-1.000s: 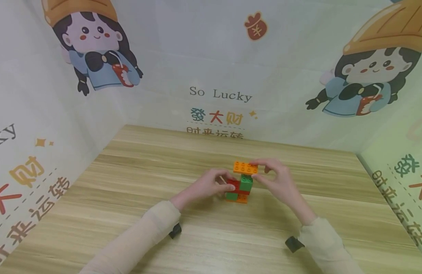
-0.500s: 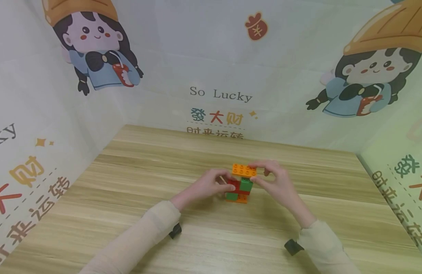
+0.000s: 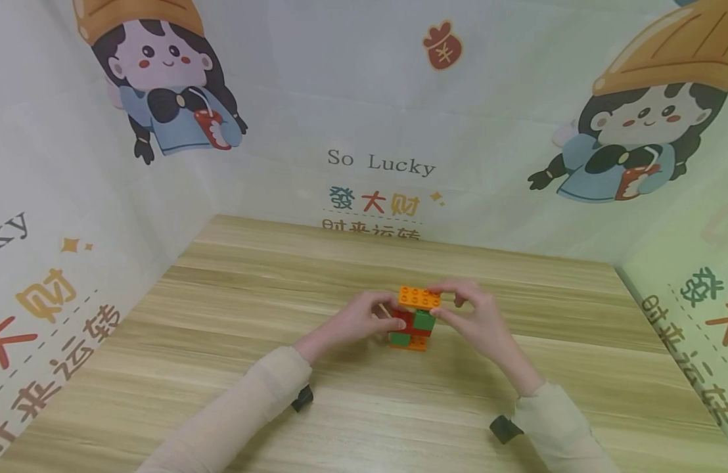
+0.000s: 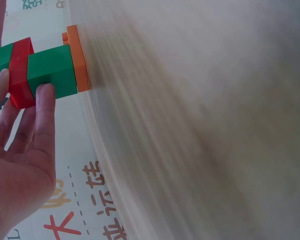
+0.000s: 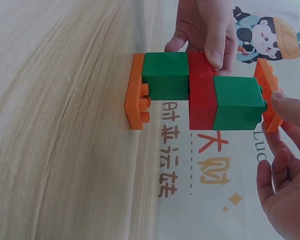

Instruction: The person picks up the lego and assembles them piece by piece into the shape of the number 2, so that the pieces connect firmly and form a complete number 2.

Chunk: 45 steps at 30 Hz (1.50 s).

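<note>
A small tower of toy building bricks stands on the table in front of me. From the bottom up, it has an orange plate [image 5: 135,95], a green brick [image 5: 165,75], a red plate [image 5: 200,90] and another green brick [image 5: 237,102], staggered sideways. My left hand [image 3: 366,316] grips the tower from the left, its thumb on the red plate and a fingertip against the lower green brick [image 4: 52,72]. Between thumb and fingers, my right hand [image 3: 476,314] pinches a second orange plate [image 3: 419,297], studs up, right at the studs of the upper green brick.
The wood-grain table [image 3: 222,276] is enclosed at the back and sides by a printed cloth [image 3: 275,118]. Black wrist devices show beneath the left cuff [image 3: 303,398] and the right cuff [image 3: 506,429].
My right hand has lowered the orange plate and shifted it slightly left, closer onto the upper green brick. The left hand and the tower have stayed in place.
</note>
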Each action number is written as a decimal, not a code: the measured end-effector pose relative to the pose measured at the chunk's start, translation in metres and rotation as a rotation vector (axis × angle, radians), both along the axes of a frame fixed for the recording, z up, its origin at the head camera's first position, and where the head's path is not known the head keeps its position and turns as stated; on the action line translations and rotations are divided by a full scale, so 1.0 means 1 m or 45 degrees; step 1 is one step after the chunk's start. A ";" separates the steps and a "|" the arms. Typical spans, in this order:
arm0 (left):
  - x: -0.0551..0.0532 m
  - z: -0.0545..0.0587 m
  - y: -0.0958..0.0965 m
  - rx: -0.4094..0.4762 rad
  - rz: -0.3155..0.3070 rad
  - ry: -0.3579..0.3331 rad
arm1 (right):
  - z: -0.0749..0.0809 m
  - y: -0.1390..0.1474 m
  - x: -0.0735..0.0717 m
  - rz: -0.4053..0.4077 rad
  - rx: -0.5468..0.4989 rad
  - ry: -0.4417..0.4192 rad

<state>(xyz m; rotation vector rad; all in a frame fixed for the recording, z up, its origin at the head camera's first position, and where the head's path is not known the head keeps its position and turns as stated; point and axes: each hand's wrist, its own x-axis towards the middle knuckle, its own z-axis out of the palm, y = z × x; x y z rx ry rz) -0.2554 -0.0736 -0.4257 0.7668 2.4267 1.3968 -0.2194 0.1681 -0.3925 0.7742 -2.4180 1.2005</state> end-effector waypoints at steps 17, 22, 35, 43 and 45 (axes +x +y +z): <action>0.001 0.000 0.000 0.017 -0.004 0.006 | -0.004 -0.001 0.003 -0.036 0.004 -0.078; 0.002 0.000 0.000 0.020 -0.005 -0.002 | -0.004 -0.001 0.003 -0.029 0.009 -0.077; 0.002 0.000 -0.001 0.019 -0.007 0.010 | -0.003 0.001 0.001 0.008 0.091 -0.152; 0.002 0.002 -0.001 0.010 -0.014 0.011 | -0.004 0.002 -0.002 0.031 0.083 -0.166; 0.002 0.002 -0.001 0.011 -0.013 0.005 | -0.005 0.002 -0.003 0.041 0.074 -0.163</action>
